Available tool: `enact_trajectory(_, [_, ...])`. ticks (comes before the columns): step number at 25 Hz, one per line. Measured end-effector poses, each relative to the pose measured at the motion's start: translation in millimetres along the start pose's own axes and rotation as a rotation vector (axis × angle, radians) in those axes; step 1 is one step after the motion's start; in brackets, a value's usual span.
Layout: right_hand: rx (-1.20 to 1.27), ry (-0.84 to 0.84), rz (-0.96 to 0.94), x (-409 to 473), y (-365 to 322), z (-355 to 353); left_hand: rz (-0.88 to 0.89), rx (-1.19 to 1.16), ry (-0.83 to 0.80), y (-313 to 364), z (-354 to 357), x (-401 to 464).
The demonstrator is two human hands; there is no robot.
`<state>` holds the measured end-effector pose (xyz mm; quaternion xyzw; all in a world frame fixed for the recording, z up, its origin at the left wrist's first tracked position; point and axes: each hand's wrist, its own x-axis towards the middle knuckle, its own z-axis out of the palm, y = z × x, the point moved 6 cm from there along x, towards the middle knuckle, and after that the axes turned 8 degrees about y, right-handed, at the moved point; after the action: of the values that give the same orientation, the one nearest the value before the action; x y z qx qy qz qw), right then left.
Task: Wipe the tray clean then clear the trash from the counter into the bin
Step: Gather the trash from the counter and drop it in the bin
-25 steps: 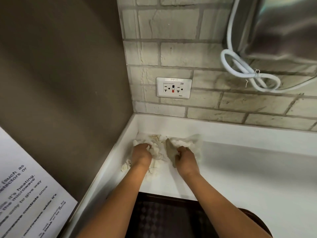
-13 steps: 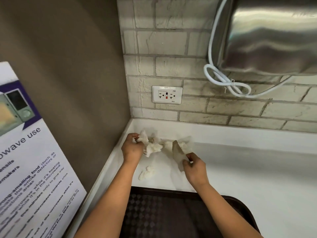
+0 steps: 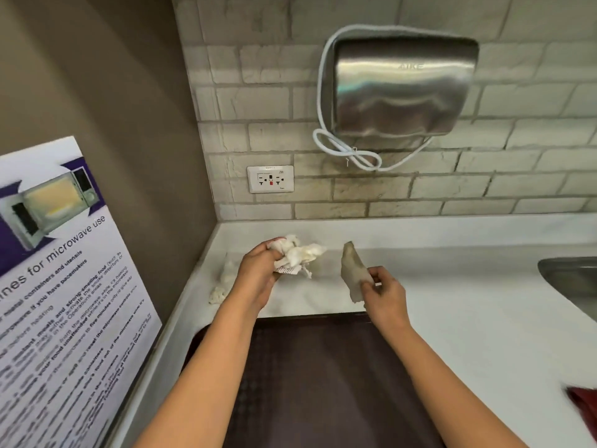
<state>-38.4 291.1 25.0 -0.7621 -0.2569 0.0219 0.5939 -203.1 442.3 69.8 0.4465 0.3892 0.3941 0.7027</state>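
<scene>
Head view showed the left hand (image 3: pixel 258 273) with its grip closed around a wad of crumpled white tissue (image 3: pixel 295 255), held above the white table (image 3: pixel 468 318) near the corner. The right hand (image 3: pixel 382 294) pinched a beige scrap of paper (image 3: pixel 352 270), its grip closed on the lower edge. Another crumpled tissue (image 3: pixel 223 282) lay on the table left of the left hand. The dark tray (image 3: pixel 323 383) sat just below both hands. A steel hand dryer (image 3: pixel 400 88) hung on the brick wall.

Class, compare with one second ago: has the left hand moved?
Yes. The left hand, gripping crumpled tissue, has lifted off the counter.
</scene>
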Motion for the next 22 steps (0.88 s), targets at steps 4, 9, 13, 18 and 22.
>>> enact_trajectory(4, [0.018, 0.109, 0.007, -34.6, 1.3, -59.0, -0.007, -0.056, -0.118, -2.0, 19.7, -51.4])
enact_trajectory(9, [0.037, 0.199, 0.061, -79.9, 19.3, -122.4, -0.029, -0.033, -0.258, -18.2, 45.3, -112.0])
enact_trajectory(13, [0.052, 0.262, 0.091, -109.4, 42.0, -171.1, -0.056, 0.013, -0.325, -43.7, 66.0, -165.0])
enact_trajectory(18, [0.099, 0.309, 0.093, -129.3, 72.9, -240.8, -0.103, 0.108, -0.402, -82.2, 105.7, -228.9])
enact_trajectory(22, [0.102, 0.376, 0.035, -149.8, 106.9, -308.5, -0.142, 0.202, -0.447, -124.5, 145.0, -279.2])
